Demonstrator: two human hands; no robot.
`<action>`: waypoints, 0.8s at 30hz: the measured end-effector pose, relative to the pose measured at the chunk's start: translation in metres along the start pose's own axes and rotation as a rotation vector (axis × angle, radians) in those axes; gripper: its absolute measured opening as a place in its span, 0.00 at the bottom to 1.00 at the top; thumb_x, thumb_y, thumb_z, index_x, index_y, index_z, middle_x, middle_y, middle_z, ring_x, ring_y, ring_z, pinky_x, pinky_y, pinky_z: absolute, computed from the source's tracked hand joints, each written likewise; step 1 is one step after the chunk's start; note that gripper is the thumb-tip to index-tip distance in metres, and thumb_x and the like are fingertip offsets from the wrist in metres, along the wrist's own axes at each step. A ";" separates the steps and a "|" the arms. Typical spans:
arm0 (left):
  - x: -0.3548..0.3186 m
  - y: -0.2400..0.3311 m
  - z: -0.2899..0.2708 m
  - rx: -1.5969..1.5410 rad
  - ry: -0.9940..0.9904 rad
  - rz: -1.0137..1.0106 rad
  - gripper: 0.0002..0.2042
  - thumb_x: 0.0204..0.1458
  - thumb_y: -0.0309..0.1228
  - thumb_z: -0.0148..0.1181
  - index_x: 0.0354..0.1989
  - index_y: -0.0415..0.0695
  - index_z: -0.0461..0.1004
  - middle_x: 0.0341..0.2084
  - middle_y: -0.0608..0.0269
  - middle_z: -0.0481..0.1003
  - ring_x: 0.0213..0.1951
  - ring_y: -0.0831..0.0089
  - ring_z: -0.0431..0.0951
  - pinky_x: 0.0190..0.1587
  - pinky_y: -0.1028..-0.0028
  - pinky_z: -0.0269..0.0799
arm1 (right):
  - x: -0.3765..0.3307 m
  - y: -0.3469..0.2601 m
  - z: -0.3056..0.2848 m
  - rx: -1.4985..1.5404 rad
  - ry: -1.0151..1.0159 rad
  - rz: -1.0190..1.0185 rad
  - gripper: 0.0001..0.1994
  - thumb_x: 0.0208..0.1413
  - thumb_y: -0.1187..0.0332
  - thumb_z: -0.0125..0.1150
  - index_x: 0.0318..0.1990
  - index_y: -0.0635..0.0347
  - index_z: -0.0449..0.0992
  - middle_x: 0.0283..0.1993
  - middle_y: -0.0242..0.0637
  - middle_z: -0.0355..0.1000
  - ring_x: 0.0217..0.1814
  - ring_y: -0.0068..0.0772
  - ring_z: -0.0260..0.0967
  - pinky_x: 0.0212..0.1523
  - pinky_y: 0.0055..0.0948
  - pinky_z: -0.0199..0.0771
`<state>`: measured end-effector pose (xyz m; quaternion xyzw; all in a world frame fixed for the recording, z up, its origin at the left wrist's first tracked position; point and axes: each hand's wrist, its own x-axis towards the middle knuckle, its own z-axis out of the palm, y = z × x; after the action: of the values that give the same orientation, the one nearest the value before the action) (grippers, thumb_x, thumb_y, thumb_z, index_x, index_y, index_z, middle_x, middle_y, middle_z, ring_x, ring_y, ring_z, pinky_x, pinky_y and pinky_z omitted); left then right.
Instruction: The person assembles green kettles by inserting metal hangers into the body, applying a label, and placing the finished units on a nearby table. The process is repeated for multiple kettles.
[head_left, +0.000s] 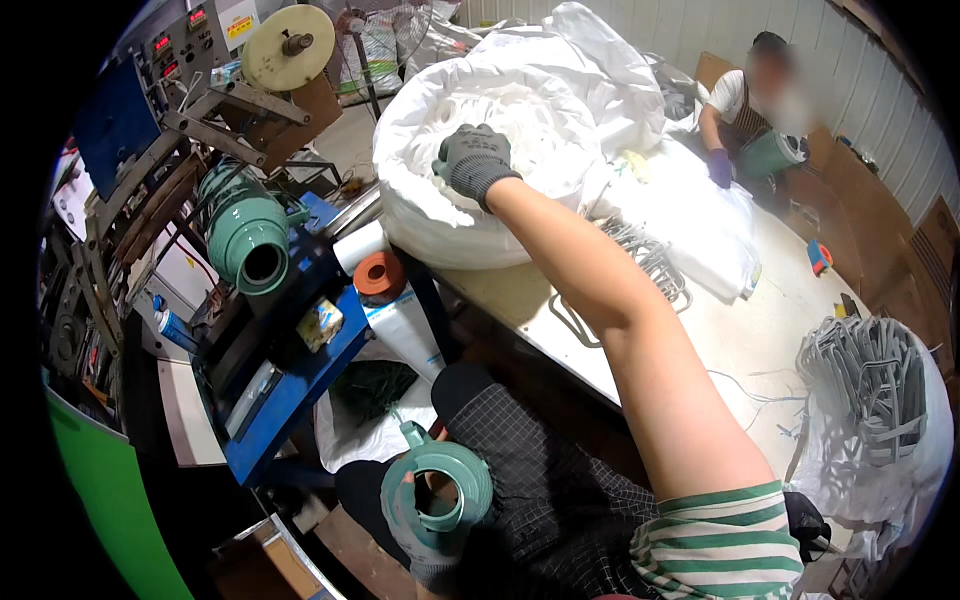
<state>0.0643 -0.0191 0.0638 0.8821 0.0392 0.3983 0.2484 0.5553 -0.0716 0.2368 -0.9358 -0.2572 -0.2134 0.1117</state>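
Inside crinkled white sack (440, 215), gloved right hand (475, 158), left hand (415, 525) gripping teal fitting (445, 485)

Gloved right hand (474, 160) in white sack (440, 215), left hand (420, 530) gripping green pipe fitting (445, 485)

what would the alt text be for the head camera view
A person's gloved right hand reaches into a big white sack on a worktable, while the gloved left hand holds a green pipe fitting in their lap. A machine stands left; another person works beyond the table.
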 end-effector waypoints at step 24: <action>0.016 -0.007 -0.049 0.290 -0.270 -0.073 0.19 0.44 0.45 0.73 0.37 0.44 0.76 0.41 0.54 0.72 0.55 0.46 0.71 0.62 0.43 0.65 | -0.323 -0.125 -0.015 0.649 -0.399 -1.214 0.25 0.52 0.42 0.68 0.46 0.53 0.80 0.57 0.40 0.72 0.65 0.47 0.66 0.66 0.55 0.65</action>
<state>0.0412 0.0109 0.0991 0.9521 0.0946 0.2570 0.1360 0.2329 -0.1109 0.1145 -0.5682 -0.7986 0.0247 0.1970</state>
